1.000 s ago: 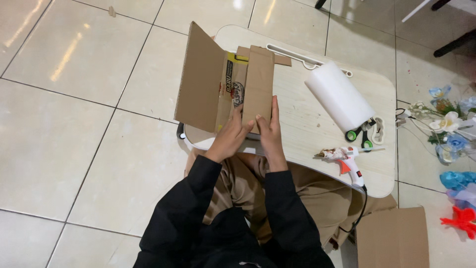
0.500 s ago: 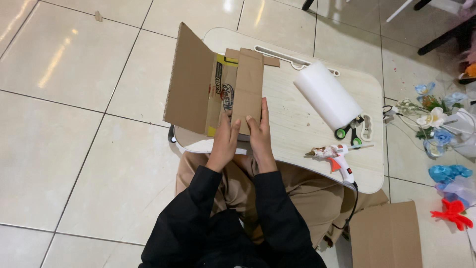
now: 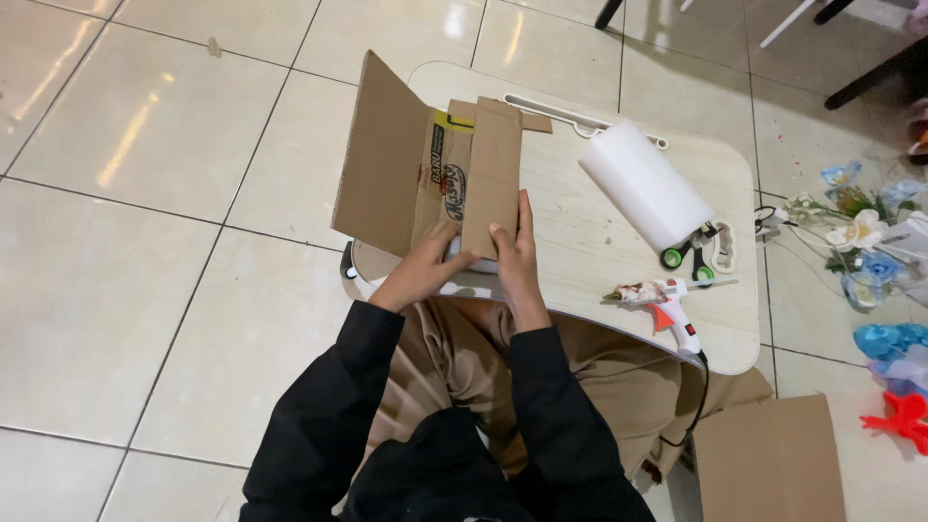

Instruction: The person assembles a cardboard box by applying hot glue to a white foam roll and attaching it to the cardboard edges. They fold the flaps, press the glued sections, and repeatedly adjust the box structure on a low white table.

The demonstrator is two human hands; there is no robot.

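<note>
Both of your hands meet at the near end of a folded cardboard piece [image 3: 440,164] in the head view, the only view you have. Your left hand [image 3: 422,273] grips its near edge from below, fingers curled around the board, and your right hand [image 3: 514,253] lies flat along the right side of the narrow cardboard strip [image 3: 492,174] that stands up from the piece, thumb pressing the strip's face. The cardboard rests on the left part of the small light wooden tabletop [image 3: 580,232] over your lap, its big left flap tilted up and hanging out past the tabletop's left edge above the tiled floor [image 3: 145,242]. To the right of your hands, well apart, a white roll [image 3: 645,184] lies at a slant; touching its near end are scissors with green and black handles [image 3: 691,253]. Just nearer to you lies a white glue gun with an orange trigger [image 3: 662,298], its black cord dropping over the tabletop's near edge. On the floor at lower right lies another flat cardboard sheet [image 3: 768,459], and artificial flowers [image 3: 860,232] are scattered along the right edge.
</note>
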